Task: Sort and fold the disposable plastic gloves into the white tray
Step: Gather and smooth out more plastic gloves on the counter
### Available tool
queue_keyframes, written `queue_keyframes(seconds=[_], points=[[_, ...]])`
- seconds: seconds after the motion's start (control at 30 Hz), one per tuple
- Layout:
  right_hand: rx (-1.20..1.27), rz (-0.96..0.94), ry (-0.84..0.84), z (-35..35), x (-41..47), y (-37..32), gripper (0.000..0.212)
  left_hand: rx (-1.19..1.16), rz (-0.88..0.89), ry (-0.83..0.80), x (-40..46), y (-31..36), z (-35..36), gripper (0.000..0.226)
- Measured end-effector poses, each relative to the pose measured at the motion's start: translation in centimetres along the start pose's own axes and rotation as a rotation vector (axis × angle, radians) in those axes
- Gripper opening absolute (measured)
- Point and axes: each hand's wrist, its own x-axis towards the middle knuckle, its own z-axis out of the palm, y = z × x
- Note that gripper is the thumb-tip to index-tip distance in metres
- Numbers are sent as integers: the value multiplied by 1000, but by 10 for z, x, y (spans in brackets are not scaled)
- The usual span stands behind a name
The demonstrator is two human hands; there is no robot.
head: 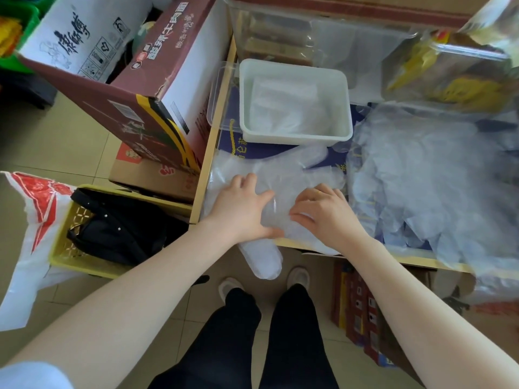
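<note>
A clear plastic glove (280, 175) lies flat on the table's near left part, its fingers pointing away from me and one part (264, 259) hanging over the front edge. My left hand (241, 209) presses flat on the glove with spread fingers. My right hand (323, 211) rests beside it with its fingertips pinching a fold of the same glove. The white tray (295, 137) stands just beyond, holding folded gloves (286, 108). A loose heap of clear gloves (432, 178) covers the table to the right.
A large printed carton (146, 88) leans at the table's left edge. A yellow basket (73, 248) with a black bag sits on the floor to the left, next to a white and red plastic bag (31, 226). Clear containers (309, 37) and yellow packets (449, 71) crowd the back.
</note>
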Motion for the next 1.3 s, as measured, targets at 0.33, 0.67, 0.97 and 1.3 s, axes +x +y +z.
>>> queue_keyframes(seconds=[0.33,0.67,0.97,1.3], points=[[309,346,-24,-15,28,3,16,-244,10,107,1,0,2,39],[-206,138,202,2,0,-36,18,-441,-244,105,18,6,6,32],[-147,353,83,19,20,-37,32,-506,-197,-17,13,0,1,30],[-111,29,70,-16,-6,-9,38,-535,-83,-159,9,-17,-3,62]])
